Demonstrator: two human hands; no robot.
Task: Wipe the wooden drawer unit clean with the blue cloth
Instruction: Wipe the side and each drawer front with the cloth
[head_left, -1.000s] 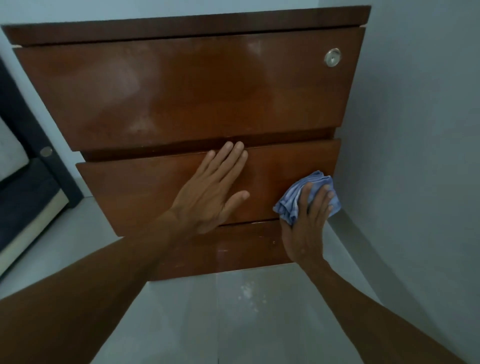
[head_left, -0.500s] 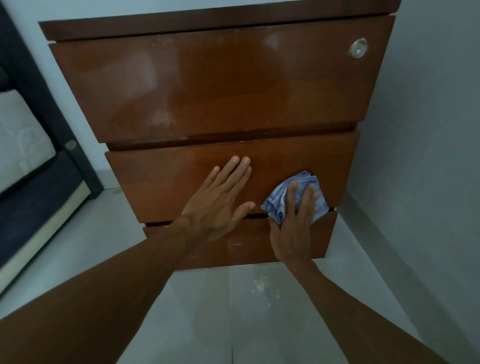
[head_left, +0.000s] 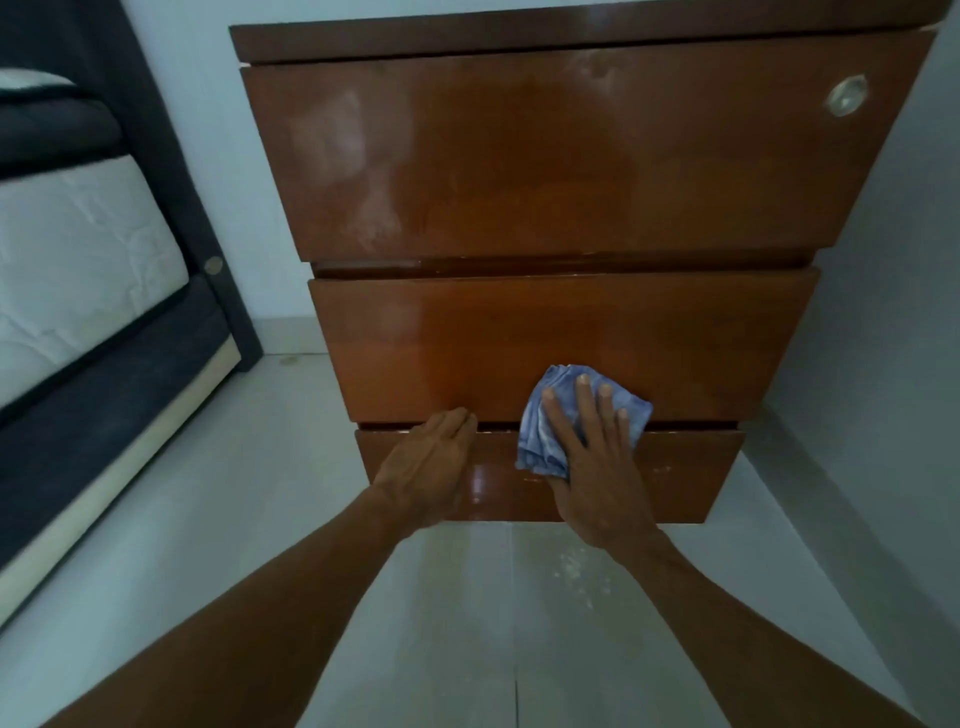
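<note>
cloth flat on the drawer fronts

we press the blue cloth (head_left: 566, 415) against the wooden drawer unit (head_left: 571, 208) with our right hand (head_left: 597, 467), fingers spread and laid flat over the crumpled fabric, not closed around it. the cloth sits across the dark gap between the middle drawer (head_left: 519, 338) and the bottom drawer (head_left: 675, 478), its upper part on the middle front's lower edge and its lower part on the bottom front. our palm rests on the bottom front just below the cloth.

our left hand (head_left: 426, 467) lies just to the left of the cloth, apart from it, with fingers together and the fingertips reaching up to the gap above the bottom drawer. the hand holds nothing; whether the fingertips hook under the middle drawer's edge we cannot tell.

the top drawer (head_left: 571, 156) of the unit shows pale hazy smears on its left half and carries a round metal lock (head_left: 847, 96) near its right end. a bright reflection sits on the bottom front between our two hands.

the unit stands on a pale tiled floor (head_left: 260, 519), with small whitish specks on the tiles just in front of it, below our right wrist. a bed (head_left: 78, 260) with a white mattress and dark frame stands well to the unit's left.
</note>
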